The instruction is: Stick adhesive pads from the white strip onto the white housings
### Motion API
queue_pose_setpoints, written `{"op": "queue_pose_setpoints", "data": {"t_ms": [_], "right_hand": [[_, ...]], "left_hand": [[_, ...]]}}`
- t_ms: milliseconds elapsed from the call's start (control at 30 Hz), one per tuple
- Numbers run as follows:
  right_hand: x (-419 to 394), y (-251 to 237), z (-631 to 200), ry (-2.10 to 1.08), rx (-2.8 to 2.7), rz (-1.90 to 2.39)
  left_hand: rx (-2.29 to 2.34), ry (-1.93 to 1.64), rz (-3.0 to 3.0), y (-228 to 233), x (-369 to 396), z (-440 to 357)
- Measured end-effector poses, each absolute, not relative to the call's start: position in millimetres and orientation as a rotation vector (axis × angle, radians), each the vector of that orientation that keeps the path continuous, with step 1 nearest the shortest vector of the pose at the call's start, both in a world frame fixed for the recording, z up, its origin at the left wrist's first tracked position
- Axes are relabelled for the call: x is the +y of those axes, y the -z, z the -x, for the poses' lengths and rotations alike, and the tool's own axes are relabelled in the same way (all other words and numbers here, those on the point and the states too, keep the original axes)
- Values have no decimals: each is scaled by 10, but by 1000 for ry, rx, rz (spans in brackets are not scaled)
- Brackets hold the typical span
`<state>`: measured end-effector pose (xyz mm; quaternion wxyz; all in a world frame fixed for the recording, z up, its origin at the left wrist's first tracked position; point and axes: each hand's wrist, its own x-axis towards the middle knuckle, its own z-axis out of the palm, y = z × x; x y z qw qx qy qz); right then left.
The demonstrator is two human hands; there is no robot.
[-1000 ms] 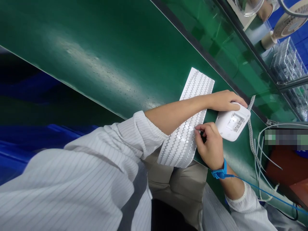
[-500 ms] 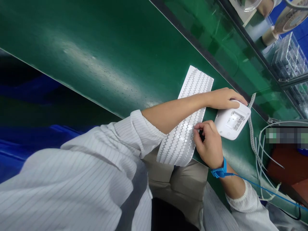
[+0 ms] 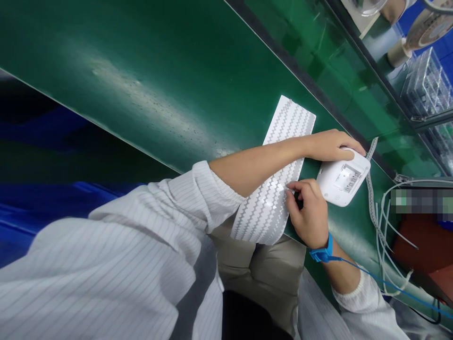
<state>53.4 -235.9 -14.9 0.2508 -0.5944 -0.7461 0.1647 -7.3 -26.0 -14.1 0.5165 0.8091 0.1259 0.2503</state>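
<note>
A white plastic device (image 3: 331,182) with rounded corners lies on the green bench, its battery compartment (image 3: 348,178) facing up. My left hand (image 3: 331,144) grips its far edge, thumb on top and fingers over the side. Under my left forearm stretches a long white sheet of stickers (image 3: 265,200) with grey zigzag rows; its near end curls past the bench edge above my lap. My right hand (image 3: 307,212), wearing a blue wrist strap (image 3: 322,254), pinches at the sheet's right edge with thumb and forefinger. Whether a single sticker is between those fingertips is too small to tell.
White cables (image 3: 380,236) and a patterned strip (image 3: 370,189) lie right of the device. A reddish-brown box (image 3: 421,250) stands farther right. A blue cord (image 3: 389,282) runs from the wrist strap. Behind a dark rail, a shelf holds clear plastic trays (image 3: 426,89) and tape rolls.
Both hands keep nearly the same pose on the device and the sheet. The whole view has shifted very slightly.
</note>
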Motion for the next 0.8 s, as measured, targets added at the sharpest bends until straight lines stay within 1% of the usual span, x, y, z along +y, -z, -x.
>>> {"op": "queue_pose_setpoints", "data": {"t_ms": [167, 500, 800], "right_hand": [[-2377, 157, -513, -415, -2058, 1584], [-2313, 80, -501, -530, -2024, 1673], [-2281, 205, -456, -400, -2030, 1701]], "left_hand": [[316, -588, -1935, 121, -267, 80], [315, -595, -1935, 129, -264, 76], [314, -606, -1920, 135, -267, 91]]}}
